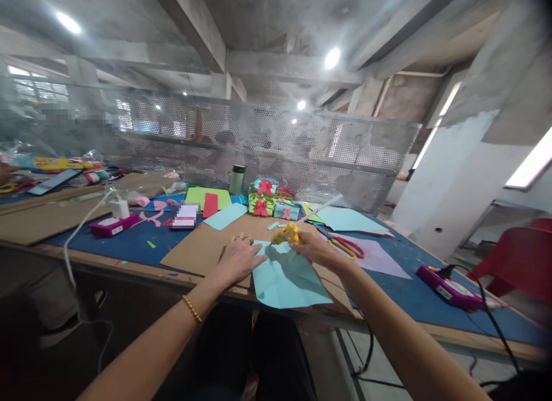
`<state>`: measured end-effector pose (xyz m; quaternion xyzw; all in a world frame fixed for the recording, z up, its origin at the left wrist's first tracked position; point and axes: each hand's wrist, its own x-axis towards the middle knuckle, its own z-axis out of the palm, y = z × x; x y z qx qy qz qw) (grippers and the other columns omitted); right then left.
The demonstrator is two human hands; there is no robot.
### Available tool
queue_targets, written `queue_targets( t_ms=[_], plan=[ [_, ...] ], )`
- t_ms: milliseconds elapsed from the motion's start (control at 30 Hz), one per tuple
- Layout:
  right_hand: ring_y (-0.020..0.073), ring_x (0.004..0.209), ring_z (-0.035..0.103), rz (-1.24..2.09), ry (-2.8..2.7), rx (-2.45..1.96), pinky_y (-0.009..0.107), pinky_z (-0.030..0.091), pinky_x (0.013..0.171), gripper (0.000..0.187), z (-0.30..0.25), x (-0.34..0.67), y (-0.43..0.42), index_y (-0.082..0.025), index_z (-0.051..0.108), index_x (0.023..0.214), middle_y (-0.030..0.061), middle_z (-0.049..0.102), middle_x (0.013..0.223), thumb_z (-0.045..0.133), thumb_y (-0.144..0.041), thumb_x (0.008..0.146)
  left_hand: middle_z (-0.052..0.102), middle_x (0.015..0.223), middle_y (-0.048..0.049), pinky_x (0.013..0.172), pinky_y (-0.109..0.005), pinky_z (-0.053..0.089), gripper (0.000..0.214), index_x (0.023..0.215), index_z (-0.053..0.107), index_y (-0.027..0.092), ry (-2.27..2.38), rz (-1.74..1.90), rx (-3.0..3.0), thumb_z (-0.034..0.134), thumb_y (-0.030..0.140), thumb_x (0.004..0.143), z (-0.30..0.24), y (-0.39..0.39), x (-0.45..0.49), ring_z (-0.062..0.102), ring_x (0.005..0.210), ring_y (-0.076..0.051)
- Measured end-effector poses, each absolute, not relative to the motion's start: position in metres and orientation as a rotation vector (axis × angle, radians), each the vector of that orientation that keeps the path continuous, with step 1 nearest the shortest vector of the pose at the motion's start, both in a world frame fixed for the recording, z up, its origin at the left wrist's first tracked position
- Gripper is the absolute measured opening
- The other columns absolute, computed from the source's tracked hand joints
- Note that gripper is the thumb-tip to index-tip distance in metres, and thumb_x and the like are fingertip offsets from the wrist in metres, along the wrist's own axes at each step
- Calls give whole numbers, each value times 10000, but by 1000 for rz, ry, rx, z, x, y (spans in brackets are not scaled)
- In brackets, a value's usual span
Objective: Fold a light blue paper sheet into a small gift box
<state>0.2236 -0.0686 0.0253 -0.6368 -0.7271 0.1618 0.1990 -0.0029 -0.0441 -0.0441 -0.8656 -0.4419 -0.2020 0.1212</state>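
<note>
A light-blue sheet of paper (287, 280) with fold creases lies in front of me and hangs slightly over the table's near edge. My left hand (240, 258) rests on its left edge, with fingers stretched out and lying flat. In my right hand (317, 248) is a yellow hot glue gun (285, 234), its nozzle pointing left above the sheet's upper edge. A long whitish glue stick (325, 206) sticks out behind it. Beneath the sheet lies brown cardboard (196, 248). Scissors with red and yellow handles (351, 247) lie just right of my right hand.
Small paper boxes with red bows (261, 207) stand behind the cardboard, beside a green bottle (237, 179). Coloured paper (351, 220) lies to the right. Purple power strips with cords sit at left (112, 224) and right (451, 287). A perforated metal screen (276, 142) closes the back.
</note>
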Motion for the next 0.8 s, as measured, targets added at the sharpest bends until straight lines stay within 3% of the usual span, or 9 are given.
queue_targets(
  t_ms=[267,533,667,800],
  plan=[
    [84,473,483,461,-1937,-1653,209,372,445,147,31,237,-72,-160,583,831,11,608,720,536,-299,842,664,1005,-119,827,-405,364,402,1139,682,272,-1319,-580,-2531,421,514,953,-44,-44,-2,513,1010,-303],
    [122,509,481,288,-1783,-1614,228,378,490,355,38,302,-90,-130,616,895,-9,528,576,491,-461,876,646,1117,-100,851,-401,357,378,1115,694,276,-1279,-601,-2553,422,486,959,-47,-41,-2,512,1025,-285],
    [154,633,564,44,-1839,-1764,235,448,583,382,39,345,-105,-124,620,1006,24,609,690,367,-405,950,649,1130,-87,831,-404,352,363,1132,695,290,-1298,-615,-2534,447,479,946,-60,-32,-2,505,1035,-296],
    [184,829,611,-147,-1835,-1896,248,467,730,313,28,387,-112,-151,639,1092,69,677,936,468,-356,928,660,1109,-90,811,-406,354,390,1142,696,279,-1269,-612,-2505,422,485,957,-65,-29,-2,509,1026,-299]
  ],
)
